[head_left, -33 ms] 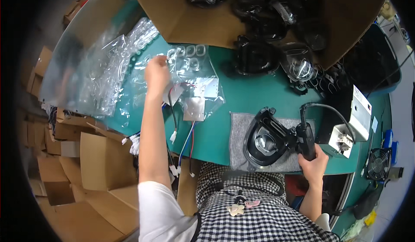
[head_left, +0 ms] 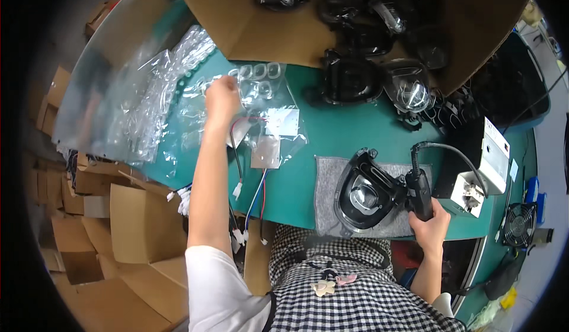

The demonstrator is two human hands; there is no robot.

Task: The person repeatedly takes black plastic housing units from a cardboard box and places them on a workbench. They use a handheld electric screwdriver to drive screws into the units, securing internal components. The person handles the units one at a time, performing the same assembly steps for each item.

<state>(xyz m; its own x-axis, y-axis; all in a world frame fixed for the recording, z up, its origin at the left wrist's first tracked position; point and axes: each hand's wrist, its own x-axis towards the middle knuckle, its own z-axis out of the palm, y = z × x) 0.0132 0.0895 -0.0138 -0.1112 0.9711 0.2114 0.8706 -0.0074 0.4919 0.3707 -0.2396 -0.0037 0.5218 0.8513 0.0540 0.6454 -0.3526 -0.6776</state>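
My right hand [head_left: 431, 225] is wrapped around the driver [head_left: 418, 192], parked beside the black housing [head_left: 367, 192] on the grey mat [head_left: 326, 184]. Left hand [head_left: 220, 98] is closed over the clear bags [head_left: 261, 86], fetching a part. Housing looks unfinished, plenty more in the box [head_left: 267, 29].

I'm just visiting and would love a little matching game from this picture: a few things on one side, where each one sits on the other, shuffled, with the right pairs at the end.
Things:
1. black lamp housing
2. black handheld tool
3. clear plastic bags
4. small black fan

Places:
A. under the left hand
B. at the table's far right end
C. on the grey felt mat
D. gripped in the right hand

Pairs: 1-C, 2-D, 3-A, 4-B
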